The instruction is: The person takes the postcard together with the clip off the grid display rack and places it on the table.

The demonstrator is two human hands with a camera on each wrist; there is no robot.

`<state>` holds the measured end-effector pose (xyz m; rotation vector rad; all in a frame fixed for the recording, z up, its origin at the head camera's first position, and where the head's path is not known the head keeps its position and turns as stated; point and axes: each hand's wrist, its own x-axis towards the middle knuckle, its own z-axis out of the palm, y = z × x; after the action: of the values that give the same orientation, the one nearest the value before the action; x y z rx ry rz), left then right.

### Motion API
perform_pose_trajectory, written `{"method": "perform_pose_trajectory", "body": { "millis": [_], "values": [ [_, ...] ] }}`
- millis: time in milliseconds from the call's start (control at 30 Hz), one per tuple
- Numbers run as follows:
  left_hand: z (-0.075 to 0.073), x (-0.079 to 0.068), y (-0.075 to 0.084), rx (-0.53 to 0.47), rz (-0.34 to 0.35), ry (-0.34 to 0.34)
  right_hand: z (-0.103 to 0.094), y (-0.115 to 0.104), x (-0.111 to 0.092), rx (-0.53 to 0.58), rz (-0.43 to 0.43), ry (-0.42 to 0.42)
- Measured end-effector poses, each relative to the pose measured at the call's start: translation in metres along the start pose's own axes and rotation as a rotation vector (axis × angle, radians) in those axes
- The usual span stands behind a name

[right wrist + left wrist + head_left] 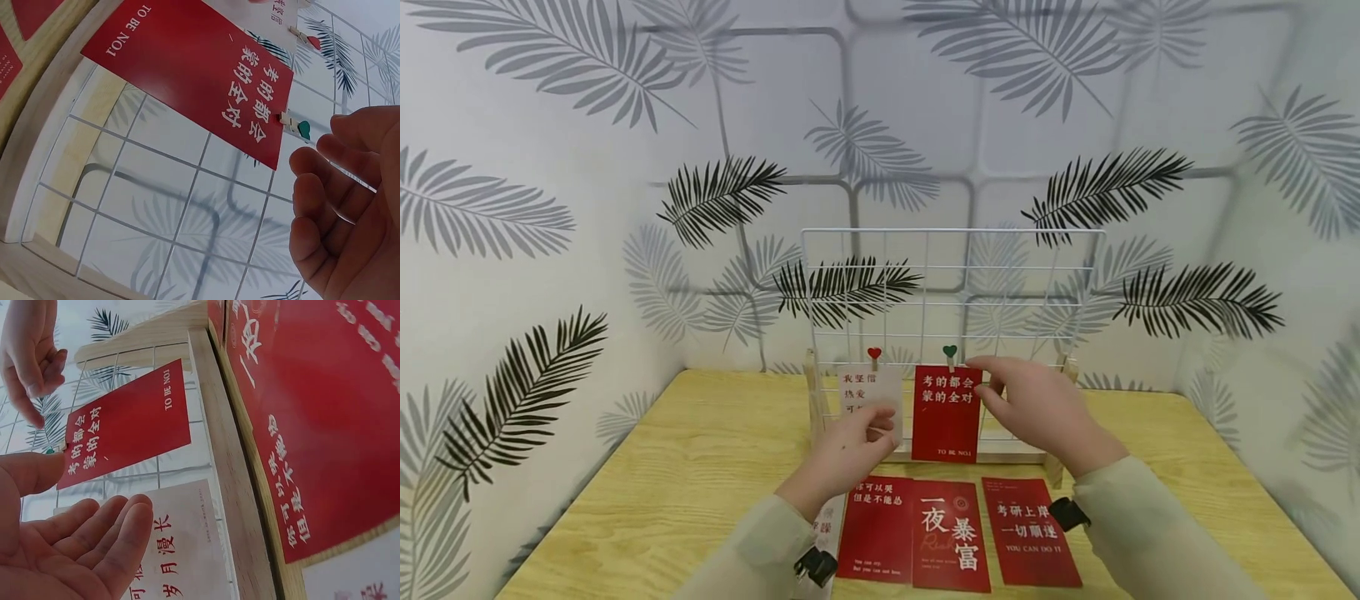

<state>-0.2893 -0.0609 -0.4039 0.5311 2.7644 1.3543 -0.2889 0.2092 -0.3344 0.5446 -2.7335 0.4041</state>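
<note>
A red card point(946, 425) hangs on the white wire grid point(925, 304) under a wooden clip with a green heart point(950, 352). To its left hangs a white card point(891, 387) under a clip with a red heart point(874, 354). My right hand point(1041, 412) is beside the red card's upper right corner; in the right wrist view its loosely bent fingers point(309, 200) stand apart from the green-heart clip, with nothing in them. My left hand point(850, 446) is in front of the white card, hiding its lower part. Its fingers point(119, 544) are relaxed and hold nothing.
On the yellow wood-grain table point(715, 442) lie red cards in a row: a left one point(876, 533), a middle one point(951, 537) and a right one point(1037, 542). A whitish card point(356, 578) lies partly under my left arm. The grid stands in a wooden base point(228, 469).
</note>
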Motion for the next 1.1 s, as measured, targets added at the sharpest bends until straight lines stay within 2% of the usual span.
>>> {"method": "perform_pose_trajectory", "body": {
  "millis": [300,533,733,1100],
  "values": [
    [0.007,0.008,0.007,-0.034,0.004,0.005,-0.002,-0.006,0.017,-0.027,-0.017,-0.007],
    [0.012,0.016,0.007,-0.068,-0.015,0.011,-0.002,-0.014,0.032,-0.100,-0.053,-0.005],
    [0.015,0.019,0.008,-0.097,0.006,-0.005,-0.001,-0.020,0.038,-0.106,-0.084,-0.020],
    [0.018,0.026,0.012,-0.068,0.026,0.021,0.000,-0.022,0.045,-0.211,-0.097,-0.016]
  ]
}}
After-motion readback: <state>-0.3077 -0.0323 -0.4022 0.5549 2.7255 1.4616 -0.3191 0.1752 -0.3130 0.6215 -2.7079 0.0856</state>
